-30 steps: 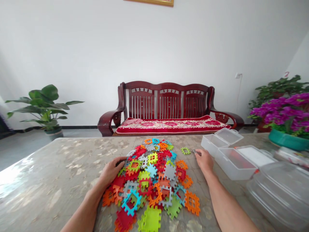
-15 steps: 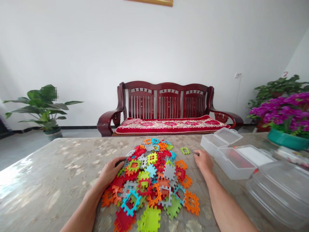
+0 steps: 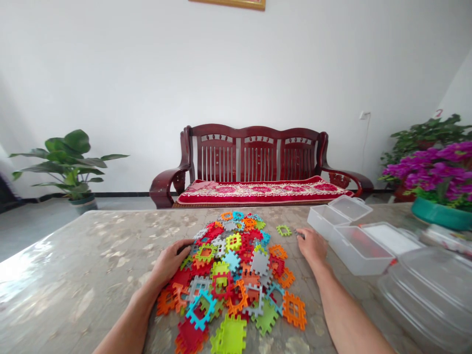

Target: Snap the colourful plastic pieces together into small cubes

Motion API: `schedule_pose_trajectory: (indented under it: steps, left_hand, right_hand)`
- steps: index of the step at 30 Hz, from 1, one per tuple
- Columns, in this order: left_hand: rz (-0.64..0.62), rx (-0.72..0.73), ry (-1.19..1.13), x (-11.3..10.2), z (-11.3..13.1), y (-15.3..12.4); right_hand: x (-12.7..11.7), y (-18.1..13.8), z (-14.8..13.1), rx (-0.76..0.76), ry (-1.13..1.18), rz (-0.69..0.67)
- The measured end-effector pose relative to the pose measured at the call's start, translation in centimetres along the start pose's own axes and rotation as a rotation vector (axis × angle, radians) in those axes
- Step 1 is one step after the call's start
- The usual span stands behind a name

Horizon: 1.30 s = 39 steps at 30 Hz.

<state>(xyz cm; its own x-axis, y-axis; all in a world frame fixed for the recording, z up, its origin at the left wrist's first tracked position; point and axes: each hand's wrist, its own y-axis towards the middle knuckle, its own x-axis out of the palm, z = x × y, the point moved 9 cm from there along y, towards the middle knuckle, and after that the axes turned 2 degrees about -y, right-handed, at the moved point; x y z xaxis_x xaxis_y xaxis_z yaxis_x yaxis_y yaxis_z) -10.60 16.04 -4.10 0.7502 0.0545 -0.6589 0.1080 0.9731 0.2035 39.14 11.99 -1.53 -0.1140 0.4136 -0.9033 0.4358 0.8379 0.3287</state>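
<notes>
Pile of coloured interlocking pieces (image 3: 260, 263): lies along the middle of the worktop (image 3: 84, 285), its far end close to the far edge. A lime piece (image 3: 236, 337) lies at the near end, partly cut off by the frame.

Left hand (image 3: 170, 258): rests against the pile's left side, thumb and fingers reaching its border; whether the grip is clamped on a piece cannot be told, as the fingertips are partly hidden. A wide stretch of patterned surface runs from it to the left edge.

Right hand (image 3: 312, 246): apart from the pile, fingers curled, a small grey item (image 3: 295, 231) at the fingertips; whether the grip is together on it cannot be told. A green frame piece (image 3: 284, 234) lies just beyond, separate from the pile. On its outer side, room is tight: the clear boxes (image 3: 356, 258) stand close by.
</notes>
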Motion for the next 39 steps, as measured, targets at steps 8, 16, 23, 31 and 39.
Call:
schedule_pose_trajectory:
  steps: [8,16,23,31,39]
  left_hand:
    - [0.001,0.001,0.026,-0.1,0.3,0.0]
    - [0.006,0.009,0.014,-0.2,0.6,-0.2]
    - [0.009,-0.008,0.017,-0.3,0.6,-0.2]
    - [0.005,0.016,0.032,-0.2,0.6,-0.1]
    - [0.017,0.002,0.038,-0.4,0.8,-0.2]
  right_hand:
    - [-0.4,-0.2,-0.3,0.023,-0.068,-0.026]
    - [-1.1,-0.2,-0.3,0.051,-0.133,-0.042]
    - [-1.5,-0.4,0.1,0.099,-0.112,-0.066]
    - [-0.8,-0.3,-1.1,-0.075,-0.085,-0.006]
    - [-1.2,-0.3,-0.3,0.04,-0.19,-0.036]
